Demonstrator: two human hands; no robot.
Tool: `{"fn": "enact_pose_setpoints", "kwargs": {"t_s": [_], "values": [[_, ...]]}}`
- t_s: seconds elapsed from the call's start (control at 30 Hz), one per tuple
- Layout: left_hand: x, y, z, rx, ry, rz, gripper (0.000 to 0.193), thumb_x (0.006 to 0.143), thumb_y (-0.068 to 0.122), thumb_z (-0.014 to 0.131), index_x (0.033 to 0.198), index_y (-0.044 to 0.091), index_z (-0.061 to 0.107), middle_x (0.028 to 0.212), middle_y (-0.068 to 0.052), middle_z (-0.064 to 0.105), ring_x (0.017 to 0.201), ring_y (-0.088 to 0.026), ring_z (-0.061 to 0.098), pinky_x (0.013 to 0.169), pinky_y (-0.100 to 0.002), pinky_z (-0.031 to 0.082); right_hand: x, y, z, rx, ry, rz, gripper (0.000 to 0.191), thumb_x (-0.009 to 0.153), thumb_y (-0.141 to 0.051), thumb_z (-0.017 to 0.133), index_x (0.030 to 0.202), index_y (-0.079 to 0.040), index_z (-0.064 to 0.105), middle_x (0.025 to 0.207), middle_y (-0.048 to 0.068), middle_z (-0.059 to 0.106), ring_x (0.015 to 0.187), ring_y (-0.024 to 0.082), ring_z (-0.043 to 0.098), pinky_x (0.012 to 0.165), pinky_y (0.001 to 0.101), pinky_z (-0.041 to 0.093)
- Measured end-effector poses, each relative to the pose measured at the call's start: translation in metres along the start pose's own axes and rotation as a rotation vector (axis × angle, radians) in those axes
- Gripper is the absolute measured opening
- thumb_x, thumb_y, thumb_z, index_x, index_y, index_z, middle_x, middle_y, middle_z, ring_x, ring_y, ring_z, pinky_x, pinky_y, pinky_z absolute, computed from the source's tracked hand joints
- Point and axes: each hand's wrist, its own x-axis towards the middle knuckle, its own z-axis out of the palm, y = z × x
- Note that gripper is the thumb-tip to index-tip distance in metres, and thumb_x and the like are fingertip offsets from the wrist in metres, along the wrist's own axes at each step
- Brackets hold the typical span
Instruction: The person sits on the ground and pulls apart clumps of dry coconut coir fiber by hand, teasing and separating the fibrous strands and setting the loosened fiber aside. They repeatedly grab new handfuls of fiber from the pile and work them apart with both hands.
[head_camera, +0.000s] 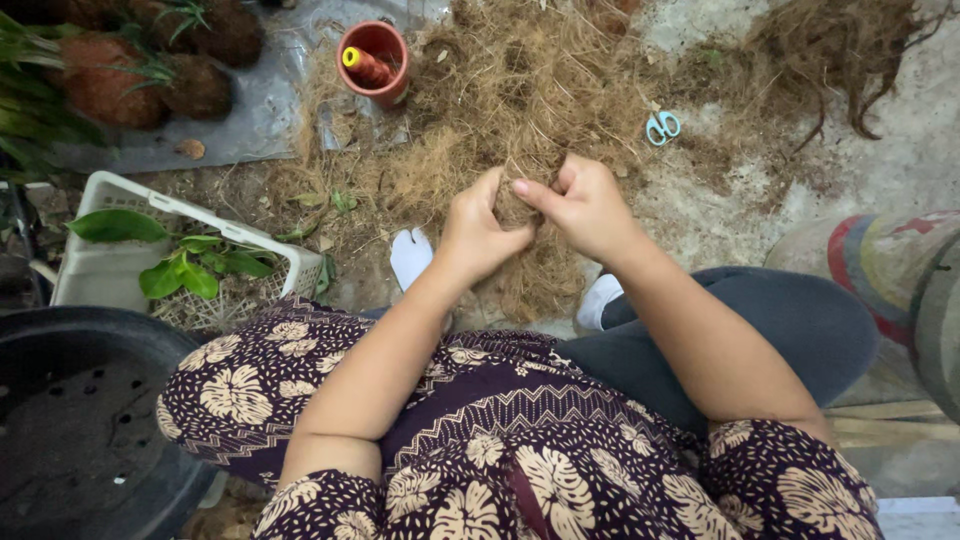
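Fibre clump (515, 205): small wad of dry brown coconut-type fibre, sat btw both hands, just above the knees, at near edge of the big fibre pile.
Left hand (475, 235): fingers curled round the clump's left side, thumb up on top; grip narrow, closed on the fibre.
Right hand (585, 205): thumb & forefinger pinched on clump's right side, other fingers folded in; also closed on the fibre. Hands were touching each other at the clump.
Fibre pile (500, 90): loose straw-coloured heap spread over the ground ahead of the hands, strands trailing down btw the feet.
Feet (412, 255): white socks, one each side of the trailing strands, partly under forearms.
Scissors (661, 127): small, light-blue handles, lay on ground right of pile, well apart from hands.
Clay pot (373, 62): terracotta, tipped, held a spool w/ yellow end; at pile's far-left edge.
Root tangle (840, 50): darker brown mass, far right.
Basket (110, 270): white plastic, green leaves inside, left of the knees.
Black tub (70, 420): round, holes in base, near-left corner.
Fibre balls (110, 85): reddish-brown, w/ green shoots, on grey sheet, far left.
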Motion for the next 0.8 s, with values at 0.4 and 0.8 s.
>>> {"fn": "enact_pose_setpoints", "kwargs": {"t_s": [0.4,0.8], "values": [[-0.007,-0.023,-0.013,-0.999,-0.532,-0.332,0.049,0.086,0.011,0.086,0.124,0.0,0.058,0.09,-0.008,0.065,0.073,-0.019,0.067,0.07,-0.039,0.06,-0.003,-0.021,-0.012,0.044,-0.287,-0.029,0.017,0.099,-0.013,0.071,0.107,0.001,0.068,0.094,0.003,0.073,0.081,0.006,0.064,0.069,0.0255,0.054],[-0.017,-0.014,-0.003,-1.047,-0.426,-0.299,0.038,0.104,0.03,0.066,0.129,0.006,0.05,0.089,-0.008,0.062,0.073,-0.018,0.062,0.067,-0.035,0.056,0.001,-0.029,-0.023,0.104,-0.369,-0.025,0.02,0.102,-0.017,0.07,0.106,0.002,0.068,0.097,0.004,0.073,0.085,0.008,0.065,0.072,0.0285,0.054]]}}
